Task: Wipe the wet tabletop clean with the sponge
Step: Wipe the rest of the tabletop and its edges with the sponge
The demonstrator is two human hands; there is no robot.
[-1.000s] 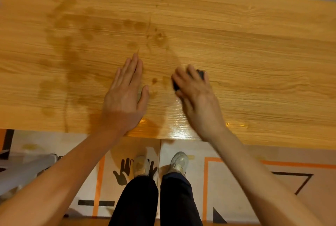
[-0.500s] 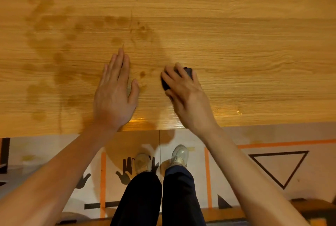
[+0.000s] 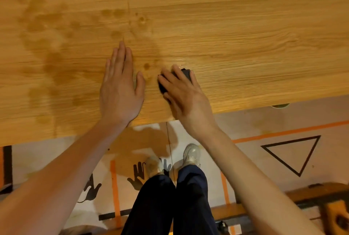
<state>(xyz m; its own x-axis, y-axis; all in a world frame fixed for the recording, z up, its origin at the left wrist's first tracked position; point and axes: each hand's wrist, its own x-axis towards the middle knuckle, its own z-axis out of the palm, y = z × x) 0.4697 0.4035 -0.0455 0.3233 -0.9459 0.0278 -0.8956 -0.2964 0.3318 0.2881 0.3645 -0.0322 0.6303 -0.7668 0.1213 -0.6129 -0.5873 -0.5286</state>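
Observation:
A wooden tabletop fills the upper part of the view. Dark wet patches spread over its left half, and smaller wet spots lie between my hands. My right hand presses a dark sponge flat on the wood near the front edge; only the sponge's far corner and left side show under my fingers. My left hand lies flat on the table, fingers together and stretched out, just left of the sponge, holding nothing.
The table's front edge runs across the middle of the view, slanting up to the right. Below it are my legs and shoes on a floor mat with orange lines and a black triangle. A wooden bench part lies at lower right.
My right hand has slid the sponge a little to the right and closer to the front edge. My left hand has stayed flat in about the same place. The camera has shifted.

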